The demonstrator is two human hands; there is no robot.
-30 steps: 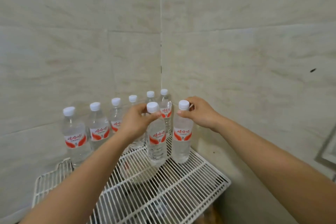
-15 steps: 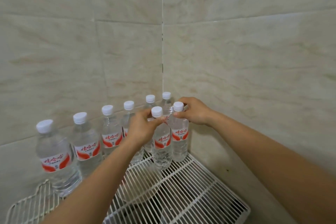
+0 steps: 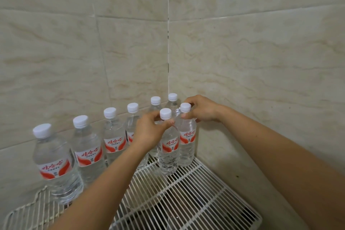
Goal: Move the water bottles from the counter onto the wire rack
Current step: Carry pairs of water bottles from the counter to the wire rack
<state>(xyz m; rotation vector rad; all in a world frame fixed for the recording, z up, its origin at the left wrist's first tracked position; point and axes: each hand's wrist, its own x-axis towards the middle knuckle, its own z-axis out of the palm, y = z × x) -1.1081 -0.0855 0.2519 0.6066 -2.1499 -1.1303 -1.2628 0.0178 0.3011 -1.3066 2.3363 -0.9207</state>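
Now both bottles stand on the wire rack (image 3: 196, 192), where a second ago the left one hung above it. The left hand (image 3: 149, 130) pinches the neck of the front bottle (image 3: 168, 147) under its cap; the right hand (image 3: 201, 108) grips the neck of the bottle beside it (image 3: 187, 136), nearer the corner. Six more bottles (image 3: 87, 147) line the left wall (image 3: 56, 52), looming larger than before.
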